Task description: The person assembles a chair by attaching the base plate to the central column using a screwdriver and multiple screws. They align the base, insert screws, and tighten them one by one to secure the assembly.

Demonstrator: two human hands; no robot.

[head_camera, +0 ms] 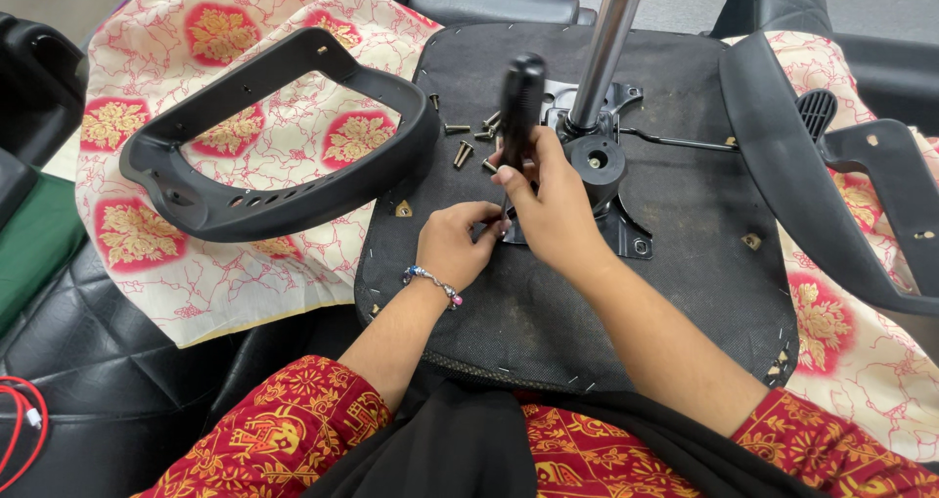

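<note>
An upturned office-chair seat (685, 214) lies in front of me, its black underside up. A metal mounting plate (626, 229) with a chrome gas cylinder (602, 63) stands on it. My right hand (553, 200) grips a black-handled screwdriver (520, 102) held upright, tip down at the plate's near left corner. My left hand (455, 244) pinches at the tip, fingers closed on something small that I cannot make out. Several loose screws (469, 136) lie on the seat just beyond the hands.
A detached black armrest loop (264, 200) lies on a red-and-cream patterned cloth (166, 263) to the left. A second armrest (812, 185) rests along the seat's right edge. Black leather cushions (108, 361) surround the work; a red cable (20, 420) shows at bottom left.
</note>
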